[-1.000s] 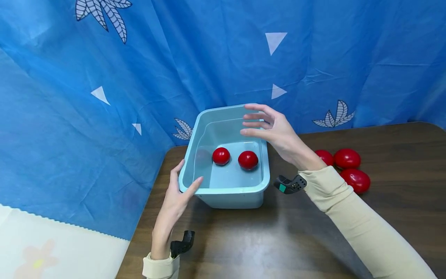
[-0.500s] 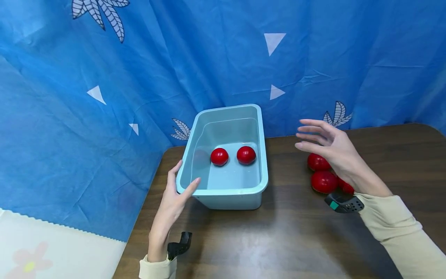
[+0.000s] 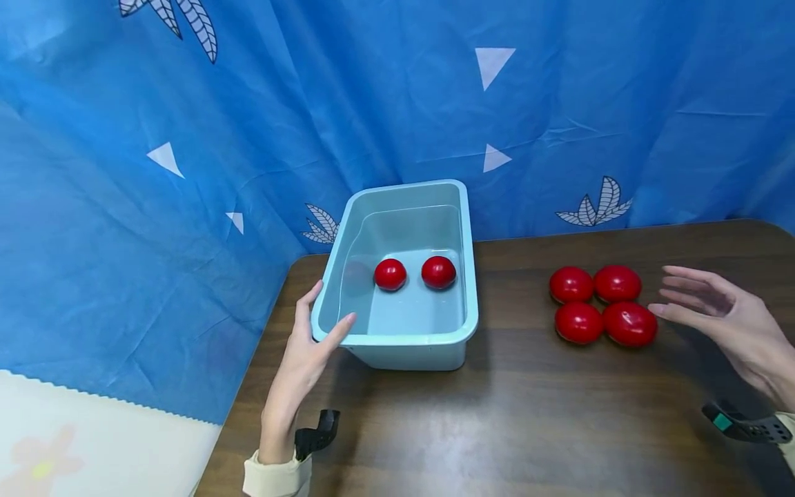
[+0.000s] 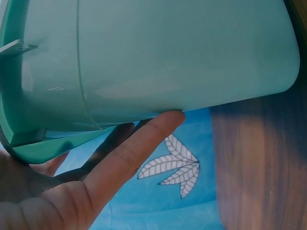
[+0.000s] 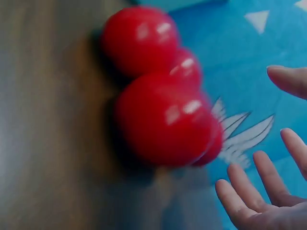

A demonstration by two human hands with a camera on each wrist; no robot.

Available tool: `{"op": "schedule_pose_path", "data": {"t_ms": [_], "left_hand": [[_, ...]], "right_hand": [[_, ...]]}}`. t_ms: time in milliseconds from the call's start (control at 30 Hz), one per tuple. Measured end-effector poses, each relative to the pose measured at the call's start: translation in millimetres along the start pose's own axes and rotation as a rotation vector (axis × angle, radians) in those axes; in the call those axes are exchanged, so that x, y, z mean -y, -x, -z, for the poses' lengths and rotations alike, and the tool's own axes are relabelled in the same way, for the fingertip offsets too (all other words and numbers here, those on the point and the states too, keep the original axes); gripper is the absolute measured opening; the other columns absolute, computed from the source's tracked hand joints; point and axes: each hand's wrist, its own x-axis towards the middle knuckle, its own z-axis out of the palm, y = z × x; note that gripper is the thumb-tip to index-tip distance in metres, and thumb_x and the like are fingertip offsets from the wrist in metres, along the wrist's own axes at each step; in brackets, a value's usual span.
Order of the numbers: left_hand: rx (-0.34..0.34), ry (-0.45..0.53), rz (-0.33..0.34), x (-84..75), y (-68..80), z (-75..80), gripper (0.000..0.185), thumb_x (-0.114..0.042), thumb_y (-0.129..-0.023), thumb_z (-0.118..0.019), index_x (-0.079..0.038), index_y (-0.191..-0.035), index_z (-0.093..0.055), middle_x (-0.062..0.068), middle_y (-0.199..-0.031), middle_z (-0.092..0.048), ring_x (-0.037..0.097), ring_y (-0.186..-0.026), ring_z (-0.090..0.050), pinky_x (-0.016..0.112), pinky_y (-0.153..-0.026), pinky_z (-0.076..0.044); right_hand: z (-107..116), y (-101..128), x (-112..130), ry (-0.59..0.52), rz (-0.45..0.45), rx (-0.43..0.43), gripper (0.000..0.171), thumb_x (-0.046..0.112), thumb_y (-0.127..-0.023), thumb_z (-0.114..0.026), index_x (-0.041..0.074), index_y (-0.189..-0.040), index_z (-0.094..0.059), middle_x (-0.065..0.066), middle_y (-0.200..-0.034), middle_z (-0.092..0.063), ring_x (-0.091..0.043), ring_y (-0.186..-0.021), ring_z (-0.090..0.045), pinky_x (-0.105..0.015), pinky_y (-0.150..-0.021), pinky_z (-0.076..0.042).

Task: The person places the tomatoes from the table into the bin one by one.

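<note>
Left hand grips the near-left corner of the teal tub on the table, two red balls inside. Right hand, fingers spread and empty, hovers just beside four red balls clustered right of the tub.

Right hand is now away from above the tub, out past the four red balls on the table; fingers spread, holding nothing. All four balls are uncovered now.
</note>
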Motion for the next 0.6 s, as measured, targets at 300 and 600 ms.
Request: {"op": "schedule_pose_path", "data": {"t_ms": [300, 600], "left_hand": [[-0.001, 0.008, -0.016, 2.2, -0.5, -0.1, 0.09, -0.042, -0.098, -0.071, -0.022, -0.166, -0.015, 0.012, -0.164, -0.03, 0.039, -0.143, -0.039, 0.064, -0.113, -0.042], [0.001, -0.003, -0.009, 2.5, -0.6, -1.4, 0.09, -0.042, -0.098, -0.072, -0.023, -0.166, -0.016, 0.012, -0.163, -0.032, 0.04, -0.142, -0.041, 0.063, -0.11, -0.045]], "right_hand": [[-14, 1, -27, 0.059, -0.011, 0.074, 0.073, 0.032, -0.099, -0.075, 0.032, -0.162, -0.037, -0.001, -0.144, -0.046, -0.006, -0.112, -0.044, -0.025, -0.094, -0.054], [-28, 4, -21, 0.081, -0.007, 0.101, 0.063, 0.026, -0.096, -0.078, 0.021, -0.152, -0.048, -0.039, -0.156, -0.025, -0.061, -0.128, -0.031, -0.007, -0.067, -0.046]]}}
